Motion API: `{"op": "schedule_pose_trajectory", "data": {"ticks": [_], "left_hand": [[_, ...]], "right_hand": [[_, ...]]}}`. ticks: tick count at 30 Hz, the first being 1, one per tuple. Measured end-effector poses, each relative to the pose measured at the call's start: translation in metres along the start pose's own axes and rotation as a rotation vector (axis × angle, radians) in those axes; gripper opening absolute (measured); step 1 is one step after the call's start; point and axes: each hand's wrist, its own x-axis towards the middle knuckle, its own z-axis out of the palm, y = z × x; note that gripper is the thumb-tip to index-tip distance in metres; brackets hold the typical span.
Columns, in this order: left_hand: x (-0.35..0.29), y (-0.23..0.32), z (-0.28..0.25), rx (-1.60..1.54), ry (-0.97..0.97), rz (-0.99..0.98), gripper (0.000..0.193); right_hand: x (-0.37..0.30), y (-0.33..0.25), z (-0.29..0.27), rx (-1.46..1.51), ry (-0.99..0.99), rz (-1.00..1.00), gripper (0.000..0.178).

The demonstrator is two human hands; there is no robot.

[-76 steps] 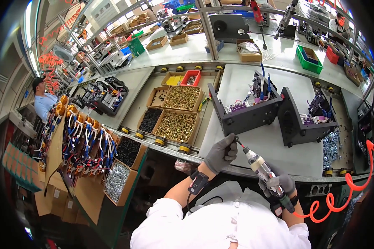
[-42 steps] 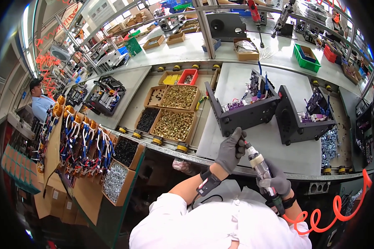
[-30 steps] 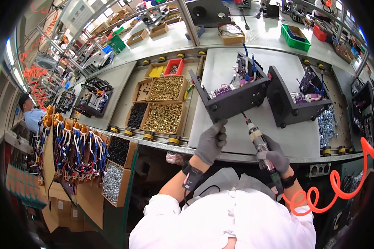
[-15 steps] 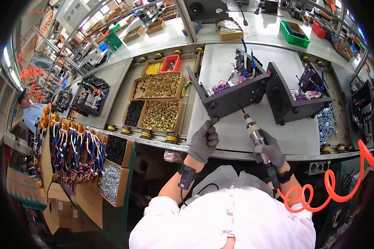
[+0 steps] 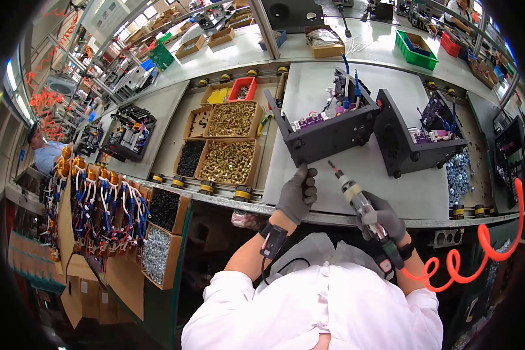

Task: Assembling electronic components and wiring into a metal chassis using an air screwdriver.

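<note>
Gripping screwdriver (image 5: 359, 201), right hand (image 5: 384, 217).

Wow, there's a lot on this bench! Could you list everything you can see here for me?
Open metal housing: one, dark grey with purple boards and blue wires inside, bench centre.
Second housing: one, dark grey, to its right.
Brass screw trays: two, cardboard, left of the housings.
Black screw tray: one, beside the brass ones.
Red bin: one, behind the trays.
Green crate: one, far bench.
Silver screws: loose pile, right edge of the bench.
Wire bundles: many, blue, white and red, hanging at left.
Coiled hose: one, orange-red, lower right.
Screwdriver: one, silver, powered, tip pointing at the open housing.
Left hand: grey glove, near the housing's front.
Right hand: grey glove, gripping the screwdriver.
</note>
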Motion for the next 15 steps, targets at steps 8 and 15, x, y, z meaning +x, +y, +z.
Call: {"op": "schedule_pose_trajectory", "data": {"ticks": [8, 15], "left_hand": [[-0.007, -0.005, 0.023, 0.163, -0.147, 0.0, 0.031], [-0.01, -0.002, 0.013, 0.086, -0.072, -0.004, 0.032]], "right_hand": [[-0.023, -0.006, 0.013, 0.01, -0.053, 0.098, 0.074], [-0.018, -0.01, 0.022, -0.155, -0.12, 0.117, 0.079]]}}
